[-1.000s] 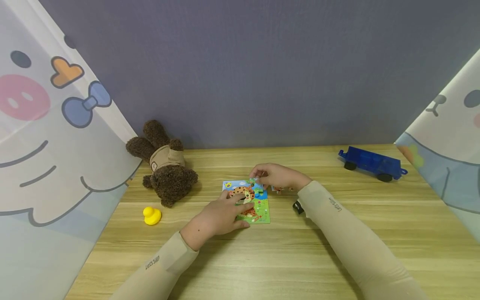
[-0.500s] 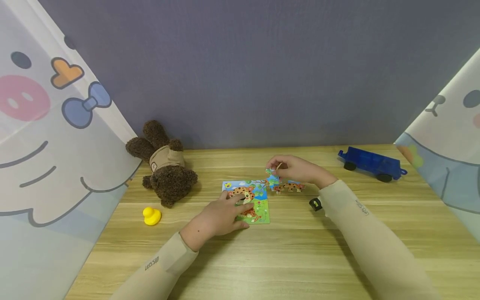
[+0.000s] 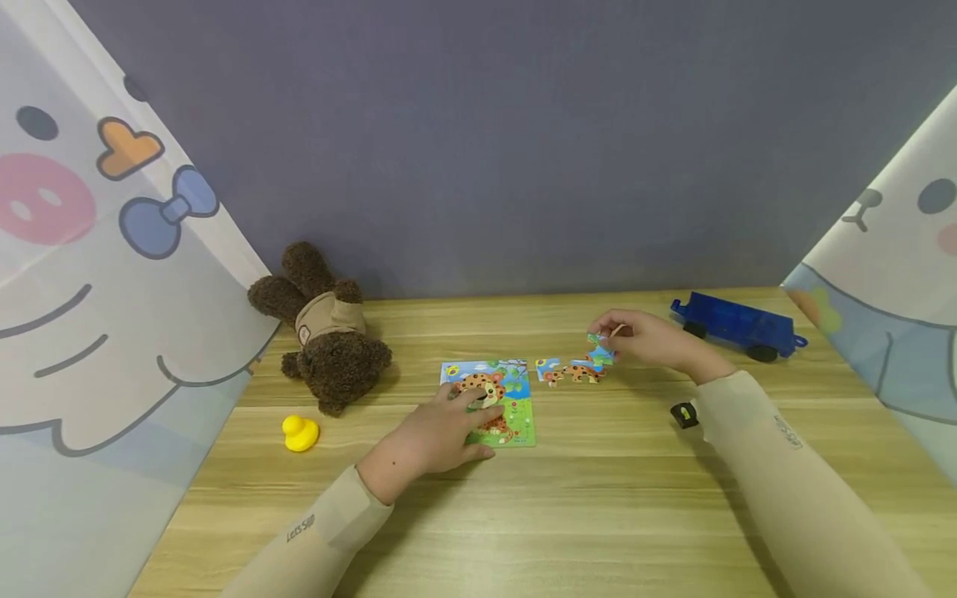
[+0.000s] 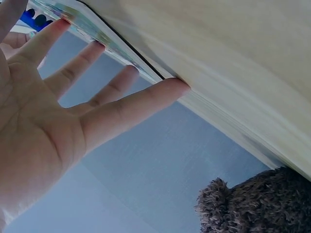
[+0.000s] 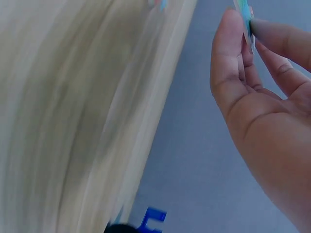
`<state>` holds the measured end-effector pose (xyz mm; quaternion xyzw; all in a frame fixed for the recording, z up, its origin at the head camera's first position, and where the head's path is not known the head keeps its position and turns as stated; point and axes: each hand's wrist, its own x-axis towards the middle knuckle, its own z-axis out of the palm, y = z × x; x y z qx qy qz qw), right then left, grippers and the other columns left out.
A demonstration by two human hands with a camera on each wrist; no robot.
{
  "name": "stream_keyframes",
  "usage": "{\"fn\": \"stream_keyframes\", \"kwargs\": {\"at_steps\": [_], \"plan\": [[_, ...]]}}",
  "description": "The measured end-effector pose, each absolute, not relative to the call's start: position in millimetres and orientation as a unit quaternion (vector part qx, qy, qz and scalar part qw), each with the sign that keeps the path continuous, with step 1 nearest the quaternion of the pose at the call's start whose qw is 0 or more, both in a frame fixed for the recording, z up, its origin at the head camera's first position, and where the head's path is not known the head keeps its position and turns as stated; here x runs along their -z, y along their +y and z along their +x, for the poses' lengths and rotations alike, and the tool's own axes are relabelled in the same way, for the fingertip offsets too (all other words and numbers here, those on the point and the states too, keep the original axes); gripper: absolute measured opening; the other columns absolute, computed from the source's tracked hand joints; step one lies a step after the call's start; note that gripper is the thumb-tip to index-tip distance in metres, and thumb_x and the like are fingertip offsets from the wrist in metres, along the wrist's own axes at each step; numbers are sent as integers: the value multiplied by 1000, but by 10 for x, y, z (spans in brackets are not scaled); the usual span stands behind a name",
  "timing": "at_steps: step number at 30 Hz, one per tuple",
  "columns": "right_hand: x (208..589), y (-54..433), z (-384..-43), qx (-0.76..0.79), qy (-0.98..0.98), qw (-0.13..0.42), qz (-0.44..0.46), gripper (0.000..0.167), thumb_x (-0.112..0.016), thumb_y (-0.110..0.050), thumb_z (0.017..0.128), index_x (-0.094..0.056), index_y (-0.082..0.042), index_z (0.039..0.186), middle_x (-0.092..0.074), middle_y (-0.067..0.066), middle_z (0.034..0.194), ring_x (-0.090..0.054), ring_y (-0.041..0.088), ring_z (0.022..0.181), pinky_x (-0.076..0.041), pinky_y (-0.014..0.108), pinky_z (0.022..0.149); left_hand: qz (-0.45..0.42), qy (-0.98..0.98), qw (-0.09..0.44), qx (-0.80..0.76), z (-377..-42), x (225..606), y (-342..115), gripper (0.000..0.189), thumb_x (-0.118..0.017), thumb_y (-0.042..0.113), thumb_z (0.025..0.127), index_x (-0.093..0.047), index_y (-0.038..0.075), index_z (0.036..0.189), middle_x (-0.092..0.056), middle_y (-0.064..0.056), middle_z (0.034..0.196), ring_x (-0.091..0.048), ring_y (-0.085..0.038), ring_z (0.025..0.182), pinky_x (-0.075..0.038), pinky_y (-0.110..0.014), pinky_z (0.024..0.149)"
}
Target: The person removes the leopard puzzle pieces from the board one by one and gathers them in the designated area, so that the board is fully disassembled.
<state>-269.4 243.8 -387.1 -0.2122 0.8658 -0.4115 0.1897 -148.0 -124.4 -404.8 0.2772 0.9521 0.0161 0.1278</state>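
My left hand (image 3: pixel 441 433) lies with fingers spread on a rectangular leopard picture board (image 3: pixel 522 419), which is blue at the top and green below. In the left wrist view, its straight fingertips rest along the edge of the board. Off to the right, my right hand (image 3: pixel 649 340) pinches a blue and green puzzle piece (image 3: pixel 601 352) between thumb and fingers; the right wrist view shows this puzzle piece (image 5: pixel 244 20) edge-on. Loose leopard puzzle pieces (image 3: pixel 552 371) lie on the table beside the board, partly overlapped by the held piece in the head view. My left hand hides part of the leopard picture.
A brown plush toy (image 3: pixel 340 365) lies at the back left, with a yellow rubber duck (image 3: pixel 301 433) in front of it. At the back right stands a blue toy wagon (image 3: pixel 736 322). A small black object (image 3: pixel 684 414) sits beside my right sleeve. A grey wall closes the back.
My right hand has lifted the puzzle piece off the board area and carried it right, uncovering the loose pieces. My left hand has stayed on the board.
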Motion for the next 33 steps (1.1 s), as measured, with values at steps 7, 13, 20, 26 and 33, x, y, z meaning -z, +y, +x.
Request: {"fn": "stream_keyframes", "kwargs": {"at_steps": [7,13,20,26,33], "plan": [[3944,2619,-2662,395,875,198,-199,33,-56,-15,112,-61,-3,141,-62,17,126,-66,20,95,-63,36,83,254,956,145,-33,-1479,4057,-1239,65,-63,58,103,-46,38,163,-35,-5,176,-27,-63,156,-51,-82,102],[4021,2700,-2674,378,875,225,-200,28,-55,-12,112,-62,-3,137,-63,18,124,-63,20,93,-62,34,79,248,957,149,-34,-1492,4042,-1235,65,-63,58,103,-46,39,163,-33,-5,177,-28,-69,153,-51,-82,102],[4078,2716,-2700,367,877,235,-202,28,-54,-10,111,-62,-3,137,-63,22,140,-65,21,100,-62,32,84,245,957,153,-34,-1491,4032,-1234,65,-63,58,103,-45,40,163,-33,-4,177,-26,-70,153,-51,-81,103],[4102,2693,-2736,352,882,242,-201,26,-54,-14,112,-66,-7,134,-67,16,124,-56,20,92,-51,31,73,245,956,155,-39,-1483,4042,-1228,64,-63,58,103,-45,40,163,-33,-4,177,-26,-72,152,-51,-82,103],[4103,2669,-2750,335,886,248,-202,26,-55,-17,112,-68,-10,133,-67,13,126,-50,18,86,-44,31,69,249,956,153,-34,-1473,4040,-1229,65,-63,58,103,-45,40,163,-33,-5,176,-28,-72,151,-52,-81,102]]}}
